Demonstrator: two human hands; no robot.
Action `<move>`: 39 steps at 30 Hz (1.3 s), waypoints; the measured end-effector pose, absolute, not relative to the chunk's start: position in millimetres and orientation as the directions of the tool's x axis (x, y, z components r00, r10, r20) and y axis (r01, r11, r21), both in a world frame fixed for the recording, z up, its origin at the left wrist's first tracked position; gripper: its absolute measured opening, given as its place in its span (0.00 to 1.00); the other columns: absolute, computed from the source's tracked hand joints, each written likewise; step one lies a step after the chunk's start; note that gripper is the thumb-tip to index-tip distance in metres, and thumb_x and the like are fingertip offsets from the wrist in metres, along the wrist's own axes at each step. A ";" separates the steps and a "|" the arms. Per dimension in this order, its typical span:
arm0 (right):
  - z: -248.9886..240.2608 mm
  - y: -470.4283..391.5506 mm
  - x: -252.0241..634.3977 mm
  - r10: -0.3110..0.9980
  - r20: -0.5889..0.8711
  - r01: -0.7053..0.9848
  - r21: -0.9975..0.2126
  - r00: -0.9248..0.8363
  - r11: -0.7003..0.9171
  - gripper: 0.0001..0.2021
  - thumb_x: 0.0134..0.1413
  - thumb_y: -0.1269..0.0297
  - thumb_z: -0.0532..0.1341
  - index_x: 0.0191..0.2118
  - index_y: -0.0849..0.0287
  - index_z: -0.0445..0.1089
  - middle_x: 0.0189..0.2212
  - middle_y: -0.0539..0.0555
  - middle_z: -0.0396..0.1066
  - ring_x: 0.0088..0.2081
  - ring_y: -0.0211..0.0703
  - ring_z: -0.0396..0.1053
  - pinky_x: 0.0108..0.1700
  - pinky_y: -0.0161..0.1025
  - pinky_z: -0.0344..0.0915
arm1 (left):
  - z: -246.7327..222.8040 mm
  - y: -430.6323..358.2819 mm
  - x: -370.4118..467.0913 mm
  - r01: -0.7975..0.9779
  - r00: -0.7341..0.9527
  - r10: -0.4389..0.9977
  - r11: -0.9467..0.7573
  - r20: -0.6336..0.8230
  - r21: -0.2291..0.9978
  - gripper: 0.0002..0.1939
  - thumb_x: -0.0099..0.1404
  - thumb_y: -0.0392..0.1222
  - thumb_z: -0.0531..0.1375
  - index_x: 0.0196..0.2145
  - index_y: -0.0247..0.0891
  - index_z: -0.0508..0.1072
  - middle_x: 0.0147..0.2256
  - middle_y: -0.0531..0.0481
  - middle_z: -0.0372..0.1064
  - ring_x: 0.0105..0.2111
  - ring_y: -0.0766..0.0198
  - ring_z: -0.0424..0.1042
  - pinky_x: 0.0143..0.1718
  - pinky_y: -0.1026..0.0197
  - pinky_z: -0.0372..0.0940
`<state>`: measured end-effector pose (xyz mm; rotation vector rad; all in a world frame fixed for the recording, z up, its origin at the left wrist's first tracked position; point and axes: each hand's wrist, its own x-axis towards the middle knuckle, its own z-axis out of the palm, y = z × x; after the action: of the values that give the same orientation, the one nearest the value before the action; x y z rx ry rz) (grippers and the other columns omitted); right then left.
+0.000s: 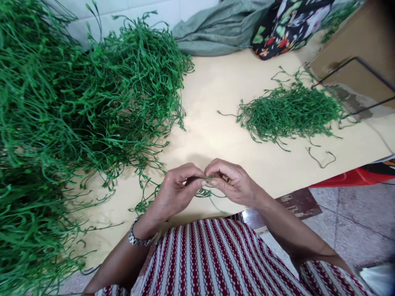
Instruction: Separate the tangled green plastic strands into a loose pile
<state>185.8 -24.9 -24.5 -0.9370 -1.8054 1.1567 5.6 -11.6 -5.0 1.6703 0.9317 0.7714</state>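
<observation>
- The strand [210, 179] is between the two hands, just above the near edge of the table [212, 94]; its ends are hard to make out.
- It looks very light, thin and bendy, likely with some spring; it should curl easily and snag on its neighbours more than slip.
- It is probably not brittle, though a hard tug might spoil a fine tip; a pinch close to an end or a knot seems the best hold.
- The left hand [178, 188] has thumb and fingers pinched together on the strand, with almost no gap at the tips.
- The right hand [233, 183] mirrors it, fingers curled and tips closed on the strand, nearly touching the left's.
- Loose strands [203, 193] lie under the hands, between the big pile [123, 90] and the small pile [290, 111].
</observation>
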 end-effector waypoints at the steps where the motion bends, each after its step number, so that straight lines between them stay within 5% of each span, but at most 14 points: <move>1: -25.9 -26.4 181.7 0.894 0.189 0.151 -0.951 -0.406 0.269 0.05 0.57 0.64 0.55 0.37 0.59 0.61 0.23 0.46 0.56 0.23 0.31 0.54 0.25 0.31 0.53 | -8.6 -12.4 7.4 0.158 0.442 0.895 -0.143 0.060 0.977 0.03 0.58 0.34 0.59 0.27 0.34 0.72 0.23 0.53 0.63 0.24 0.70 0.62 0.26 0.66 0.57; 6: -35.1 -33.8 167.1 0.958 0.035 -0.020 -0.999 -0.285 0.030 0.10 0.55 0.60 0.58 0.40 0.58 0.60 0.23 0.45 0.55 0.22 0.30 0.52 0.23 0.29 0.52 | -20.4 -17.4 12.1 -0.025 0.311 0.942 -0.124 0.126 0.992 0.04 0.56 0.32 0.61 0.31 0.37 0.74 0.24 0.53 0.66 0.25 0.70 0.64 0.27 0.67 0.58; 11: -32.5 -31.8 168.8 0.946 -0.028 -0.017 -0.999 -0.322 -0.036 0.08 0.53 0.61 0.59 0.37 0.60 0.63 0.21 0.44 0.54 0.22 0.30 0.52 0.22 0.29 0.52 | -18.1 -19.2 10.2 -0.026 0.323 0.937 -0.132 0.134 0.991 0.06 0.57 0.30 0.59 0.32 0.37 0.74 0.25 0.53 0.67 0.25 0.71 0.64 0.26 0.68 0.58; 16: -27.6 -28.3 175.3 0.919 0.131 0.242 -0.942 -0.372 0.233 0.03 0.54 0.70 0.57 0.34 0.61 0.66 0.25 0.48 0.60 0.26 0.31 0.58 0.28 0.31 0.56 | -14.9 -22.4 8.3 0.206 0.302 0.940 -0.226 0.158 0.952 0.03 0.58 0.30 0.56 0.29 0.34 0.70 0.25 0.53 0.65 0.25 0.70 0.63 0.26 0.68 0.58; 22: -23.0 -31.3 178.6 0.861 0.249 0.505 -0.725 -0.444 0.469 0.05 0.58 0.69 0.52 0.32 0.62 0.63 0.26 0.51 0.60 0.28 0.35 0.59 0.29 0.33 0.57 | -7.4 -20.1 5.6 0.412 0.494 0.868 -0.282 0.048 0.867 0.06 0.59 0.31 0.54 0.35 0.34 0.69 0.29 0.51 0.67 0.27 0.69 0.65 0.29 0.67 0.59; 27: -21.1 -35.2 178.3 0.832 0.250 0.616 -0.575 -0.495 0.539 0.06 0.58 0.69 0.49 0.33 0.61 0.61 0.27 0.52 0.61 0.28 0.37 0.59 0.27 0.35 0.56 | -6.9 -17.1 3.1 0.455 0.554 0.833 -0.315 0.013 0.833 0.09 0.59 0.32 0.54 0.22 0.33 0.68 0.19 0.55 0.59 0.21 0.71 0.57 0.24 0.66 0.52; 33: -18.4 -37.3 176.0 0.841 0.352 0.333 -0.801 -0.410 0.498 0.05 0.55 0.72 0.51 0.30 0.62 0.62 0.23 0.49 0.58 0.26 0.35 0.56 0.26 0.34 0.54 | -16.3 -19.9 4.0 0.095 0.400 0.897 0.165 -0.190 0.982 0.10 0.55 0.37 0.59 0.18 0.32 0.68 0.16 0.57 0.54 0.17 0.74 0.50 0.19 0.68 0.48; 36: -18.7 -39.8 176.4 0.895 0.327 0.136 -0.915 -0.304 0.380 0.04 0.56 0.69 0.53 0.31 0.61 0.63 0.24 0.48 0.59 0.24 0.33 0.56 0.26 0.32 0.54 | -19.5 -19.1 1.2 -0.004 0.267 0.938 0.233 -0.223 0.972 0.09 0.52 0.37 0.61 0.17 0.33 0.69 0.15 0.57 0.56 0.17 0.75 0.49 0.18 0.69 0.46; 39: -19.0 -32.4 186.0 0.932 0.291 0.140 -0.935 -0.217 0.325 0.05 0.57 0.66 0.54 0.32 0.60 0.65 0.24 0.48 0.62 0.25 0.33 0.58 0.26 0.32 0.55 | -17.5 -15.7 -1.5 -0.057 0.262 0.938 0.252 -0.229 0.966 0.08 0.51 0.40 0.63 0.20 0.33 0.72 0.18 0.55 0.62 0.19 0.74 0.56 0.20 0.69 0.52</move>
<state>186.0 -32.4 -19.0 -0.9921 -1.6133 1.0156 -1.5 -15.7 -17.5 1.0768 1.0646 0.8884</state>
